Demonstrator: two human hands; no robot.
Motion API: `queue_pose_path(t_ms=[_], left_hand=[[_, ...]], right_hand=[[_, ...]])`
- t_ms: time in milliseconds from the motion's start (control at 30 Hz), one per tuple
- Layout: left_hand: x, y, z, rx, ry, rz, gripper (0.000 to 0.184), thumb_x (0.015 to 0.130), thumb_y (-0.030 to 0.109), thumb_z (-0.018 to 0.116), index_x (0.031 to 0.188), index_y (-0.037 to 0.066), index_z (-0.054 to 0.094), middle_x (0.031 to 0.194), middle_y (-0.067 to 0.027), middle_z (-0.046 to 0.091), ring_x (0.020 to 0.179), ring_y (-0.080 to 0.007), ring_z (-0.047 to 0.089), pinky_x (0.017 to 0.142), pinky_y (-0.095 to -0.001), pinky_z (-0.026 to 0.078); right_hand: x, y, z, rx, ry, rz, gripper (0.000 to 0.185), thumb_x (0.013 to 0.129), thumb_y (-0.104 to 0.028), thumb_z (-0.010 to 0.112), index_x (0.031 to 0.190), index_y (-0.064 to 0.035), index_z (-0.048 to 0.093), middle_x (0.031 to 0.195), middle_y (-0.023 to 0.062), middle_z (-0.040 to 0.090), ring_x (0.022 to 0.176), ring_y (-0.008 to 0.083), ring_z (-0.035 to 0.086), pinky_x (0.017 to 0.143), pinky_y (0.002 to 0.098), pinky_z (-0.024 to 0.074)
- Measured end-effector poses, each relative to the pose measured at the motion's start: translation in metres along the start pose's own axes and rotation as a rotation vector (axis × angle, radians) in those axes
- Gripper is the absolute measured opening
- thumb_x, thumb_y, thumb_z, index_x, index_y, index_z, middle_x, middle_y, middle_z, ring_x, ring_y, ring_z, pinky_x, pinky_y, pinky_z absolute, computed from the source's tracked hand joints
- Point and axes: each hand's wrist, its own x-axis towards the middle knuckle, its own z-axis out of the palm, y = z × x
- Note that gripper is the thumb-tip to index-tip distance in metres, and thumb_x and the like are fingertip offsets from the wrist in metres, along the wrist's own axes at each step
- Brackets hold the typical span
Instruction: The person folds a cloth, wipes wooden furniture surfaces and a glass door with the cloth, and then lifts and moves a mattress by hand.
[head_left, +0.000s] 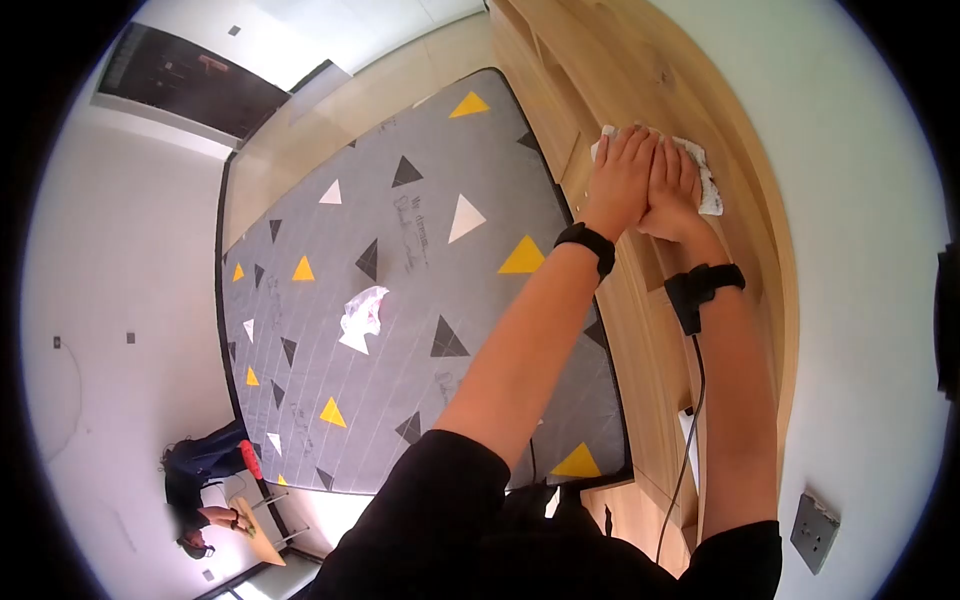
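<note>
A crumpled white cloth (pixel 711 188) lies on the wooden top of the headboard (pixel 660 70). My left hand (pixel 622 178) presses down on its left part, with the fingers stretched forward. Right beside it, touching it, my right hand (pixel 674 190) presses the cloth against the wood. The two hands cover most of the cloth, and only its edges show. Each wrist wears a black band, and a cable runs down from the right one.
A grey mattress (pixel 400 260) with triangle patterns lies left of the headboard, bearing a white plastic packet (pixel 362 318). Another person (pixel 205 490) bends over a small table (pixel 262 540) at lower left. A wall socket (pixel 815 533) sits at lower right.
</note>
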Motion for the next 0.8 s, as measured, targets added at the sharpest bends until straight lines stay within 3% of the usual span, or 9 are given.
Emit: queue_pose_path(t_ms=[167, 233, 367, 500, 533, 667, 800], left_hand=[[0.006, -0.007, 0.003, 0.006, -0.020, 0.050, 0.049, 0.080, 0.017, 0.055, 0.127, 0.010, 0.044, 0.133, -0.0061, 0.043, 0.128, -0.0240, 0.034, 0.106, -0.0446, 0.024], [0.006, -0.011, 0.004, 0.123, -0.088, 0.086, 0.050, 0.080, 0.018, 0.056, 0.128, 0.009, 0.043, 0.133, -0.0074, 0.043, 0.128, -0.0254, 0.034, 0.106, -0.0459, 0.024], [0.011, -0.013, 0.009, -0.058, -0.027, 0.053, 0.051, 0.080, 0.018, 0.057, 0.128, 0.009, 0.043, 0.134, -0.0087, 0.042, 0.129, -0.0275, 0.033, 0.105, -0.0477, 0.025], [0.009, -0.018, 0.014, -0.069, -0.049, 0.045, 0.052, 0.080, 0.017, 0.057, 0.129, 0.009, 0.042, 0.135, -0.0098, 0.042, 0.128, -0.0297, 0.033, 0.104, -0.0476, 0.025], [0.011, -0.020, 0.016, -0.068, -0.028, 0.052, 0.052, 0.080, 0.016, 0.056, 0.130, 0.010, 0.042, 0.135, -0.0102, 0.042, 0.128, -0.0301, 0.033, 0.104, -0.0477, 0.024], [0.025, -0.030, 0.019, -0.089, 0.057, 0.134, 0.052, 0.080, 0.016, 0.056, 0.130, 0.010, 0.042, 0.134, -0.0097, 0.043, 0.126, -0.0310, 0.034, 0.104, -0.0465, 0.025], [0.014, -0.028, 0.016, -0.094, 0.132, 0.108, 0.041, 0.084, 0.016, 0.051, 0.123, 0.008, 0.048, 0.126, -0.0107, 0.049, 0.119, -0.0315, 0.041, 0.100, -0.0439, 0.029]], right_hand=[[0.008, -0.001, 0.001, -0.039, -0.061, 0.078, 0.108, 0.057, -0.016, 0.070, 0.140, 0.0060, 0.005, 0.148, 0.0236, 0.001, 0.134, 0.0446, 0.001, 0.108, 0.0514, -0.0018], [0.012, 0.001, 0.003, -0.031, -0.055, -0.029, 0.107, 0.056, -0.014, 0.067, 0.141, 0.0062, 0.004, 0.148, 0.0235, 0.003, 0.135, 0.0446, 0.001, 0.108, 0.0513, -0.0026], [0.007, -0.011, -0.013, -0.101, -0.130, 0.082, 0.105, 0.056, -0.015, 0.065, 0.140, 0.0070, 0.006, 0.148, 0.0239, 0.005, 0.136, 0.0428, -0.001, 0.109, 0.0490, -0.0021], [0.006, -0.012, -0.013, -0.084, -0.056, 0.068, 0.101, 0.059, -0.016, 0.065, 0.140, 0.0064, 0.010, 0.148, 0.0240, 0.006, 0.136, 0.0414, 0.003, 0.110, 0.0477, -0.0020], [0.008, -0.007, -0.002, -0.038, 0.067, 0.045, 0.097, 0.061, -0.016, 0.064, 0.140, 0.0043, 0.014, 0.148, 0.0216, 0.009, 0.137, 0.0388, 0.006, 0.111, 0.0462, -0.0001], [0.021, -0.006, 0.002, -0.043, 0.196, 0.048, 0.094, 0.063, -0.020, 0.065, 0.140, 0.0021, 0.017, 0.148, 0.0198, 0.013, 0.137, 0.0363, 0.009, 0.111, 0.0431, 0.0030], [0.003, -0.011, 0.002, -0.048, 0.166, 0.022, 0.092, 0.065, -0.024, 0.068, 0.140, -0.0016, 0.021, 0.146, 0.0145, 0.021, 0.135, 0.0317, 0.017, 0.111, 0.0392, 0.0111]])
